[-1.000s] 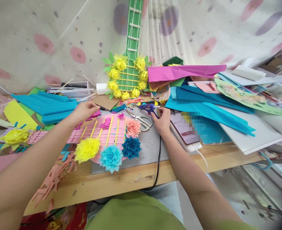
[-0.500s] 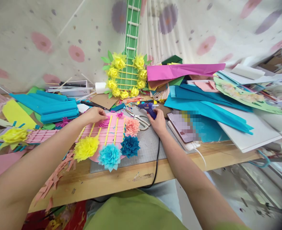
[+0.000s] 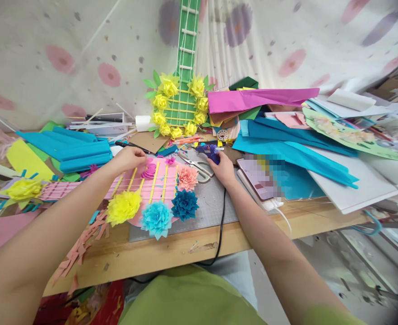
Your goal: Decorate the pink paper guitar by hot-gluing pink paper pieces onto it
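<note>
In the head view, my right hand (image 3: 224,168) grips a dark blue hot glue gun (image 3: 210,152). My left hand (image 3: 131,159) is at the far edge of a pink paper guitar (image 3: 158,192), its fingers curled together; whether anything is between them is too small to tell. Just below these fingertips lies a magenta paper flower (image 3: 149,171) on the guitar. Along the guitar's near edge are a yellow paper flower (image 3: 123,207), a light blue one (image 3: 156,219), a dark blue one (image 3: 184,205) and a coral one (image 3: 187,178).
Scissors (image 3: 204,174) lie between guitar and glue gun on a grey cutting mat (image 3: 212,210). A phone (image 3: 255,178) rests right of my hand. A green paper guitar (image 3: 182,106) stands at the back. Folded blue paper (image 3: 297,149) lies right. A black cord (image 3: 223,225) hangs over the edge.
My left hand has lifted slightly away from the magenta flower, which shows more fully. My right hand stays on the glue gun in nearly the same place.
</note>
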`<state>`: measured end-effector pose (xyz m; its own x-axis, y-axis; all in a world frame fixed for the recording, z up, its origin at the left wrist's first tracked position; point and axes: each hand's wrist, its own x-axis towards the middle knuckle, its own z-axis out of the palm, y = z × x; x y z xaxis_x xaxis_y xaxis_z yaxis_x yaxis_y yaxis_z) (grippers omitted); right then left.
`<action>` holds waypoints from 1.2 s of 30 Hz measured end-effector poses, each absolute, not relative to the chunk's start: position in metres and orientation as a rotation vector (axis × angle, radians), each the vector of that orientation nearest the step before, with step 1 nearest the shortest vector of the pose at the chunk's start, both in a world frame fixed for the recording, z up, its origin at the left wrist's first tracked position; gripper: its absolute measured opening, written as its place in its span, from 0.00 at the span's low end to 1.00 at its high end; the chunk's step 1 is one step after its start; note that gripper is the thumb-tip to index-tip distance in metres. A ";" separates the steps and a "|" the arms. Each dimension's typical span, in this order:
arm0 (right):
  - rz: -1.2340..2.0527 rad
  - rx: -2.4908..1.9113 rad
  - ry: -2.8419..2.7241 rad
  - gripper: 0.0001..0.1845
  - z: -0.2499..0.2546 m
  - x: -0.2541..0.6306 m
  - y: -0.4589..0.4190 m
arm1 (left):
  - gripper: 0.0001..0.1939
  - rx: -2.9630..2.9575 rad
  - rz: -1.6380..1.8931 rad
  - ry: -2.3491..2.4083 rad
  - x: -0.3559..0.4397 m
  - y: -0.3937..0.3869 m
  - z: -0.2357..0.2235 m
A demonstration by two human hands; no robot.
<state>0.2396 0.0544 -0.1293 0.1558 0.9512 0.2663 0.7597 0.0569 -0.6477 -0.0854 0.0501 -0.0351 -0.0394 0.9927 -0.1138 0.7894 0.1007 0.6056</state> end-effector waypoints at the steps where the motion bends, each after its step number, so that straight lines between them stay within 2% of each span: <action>1: 0.372 -1.771 -1.666 0.15 -0.126 0.238 0.055 | 0.06 1.707 0.564 1.843 -0.085 0.049 -0.036; 6: 0.479 -1.841 -1.647 0.13 -0.113 0.233 0.059 | 0.08 1.517 0.680 1.726 -0.078 0.042 -0.032; 9: 0.559 -1.753 -1.504 0.16 -0.103 0.233 0.058 | 0.11 1.446 0.698 1.706 -0.072 0.038 -0.031; 14: 0.996 -1.309 -1.448 0.22 -0.066 0.230 0.043 | 0.13 1.551 0.639 1.662 -0.067 0.034 -0.037; 18: 1.186 -1.305 -1.657 0.24 -0.041 0.220 0.027 | 0.18 1.596 0.586 1.679 -0.060 0.029 -0.034; 25: 0.999 -1.348 -1.918 0.24 -0.045 0.199 0.026 | 0.11 1.719 0.582 1.600 -0.056 0.022 -0.033; 36: 0.845 -1.471 -2.107 0.24 -0.038 0.192 0.025 | 0.12 1.647 0.577 1.582 -0.060 0.023 -0.038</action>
<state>0.1917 0.0252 -0.0381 -0.3427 0.9394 0.0056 0.6754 0.2505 -0.6936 -0.0596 0.0231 -0.0378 0.1278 0.9749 -0.1826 0.6283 0.0629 0.7754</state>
